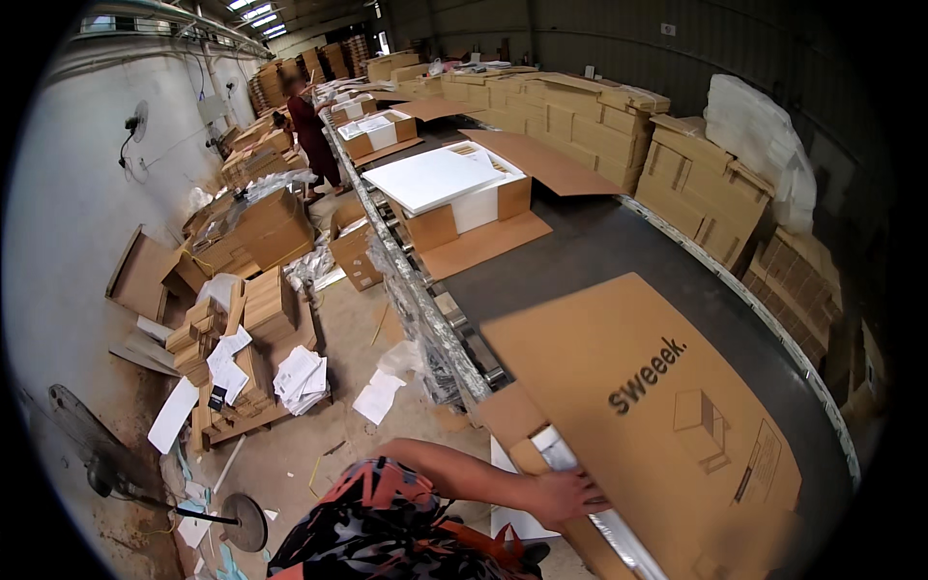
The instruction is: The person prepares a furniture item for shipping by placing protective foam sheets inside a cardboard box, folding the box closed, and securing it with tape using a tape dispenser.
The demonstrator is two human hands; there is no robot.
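Observation:
My left hand [568, 498] rests at the near side of a large brown cardboard box [667, 406] on the conveyor. Its fingers are stretched out flat, just at the edge of the broad printed flap, which may hide the fingertips. A strip of shiny silvery material [619, 541] runs along the box's side beneath the hand. An end flap [512, 411] sticks out at the far left corner of this box. My right hand does not show.
Along the dark conveyor belt [580, 242] stand open cartons with white panels [435, 179]. A person [309, 130] stands farther up its left side. Stacked cartons [696, 184] line the right. Cardboard pieces [266, 304], papers [302, 377] and a fan [242, 522] occupy the left floor.

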